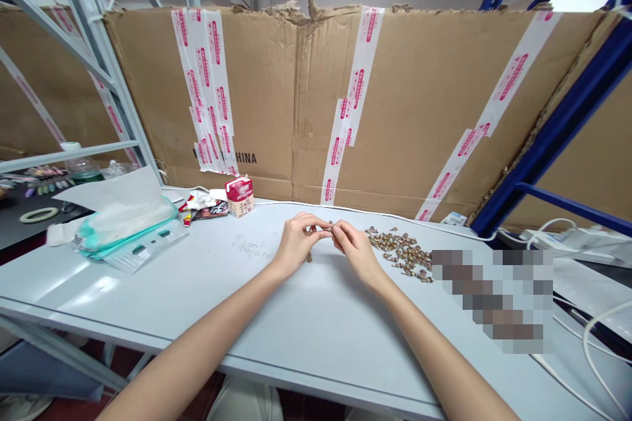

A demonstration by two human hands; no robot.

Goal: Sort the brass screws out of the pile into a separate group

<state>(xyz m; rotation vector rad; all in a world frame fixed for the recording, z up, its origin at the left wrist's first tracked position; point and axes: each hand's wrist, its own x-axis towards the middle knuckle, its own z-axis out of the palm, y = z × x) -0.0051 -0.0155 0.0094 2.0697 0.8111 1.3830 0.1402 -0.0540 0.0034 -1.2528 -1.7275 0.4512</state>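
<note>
My left hand [297, 245] and my right hand [356, 251] meet above the middle of the table. Their fingertips pinch a small metal piece [330, 228] from both sides, and most of it is covered by the fingers. Just below the left hand shows a small brass-coloured piece [309, 257]; whether it lies on the table or hangs from the hand is unclear. Right of my right hand spreads a loose heap of small brass-coloured metal parts [402, 253]. On the left side of my left hand lie several small clear rings [251, 249], scattered over the white tabletop [316, 329].
A cardboard wall [261, 92] with printed tape closes off the table's back. A red and beige carton [239, 197] and a crumpled snack wrapper [210, 207] stand near it. At the left lies a teal-edged plastic package [131, 220]. White cables [587, 335] run along the right.
</note>
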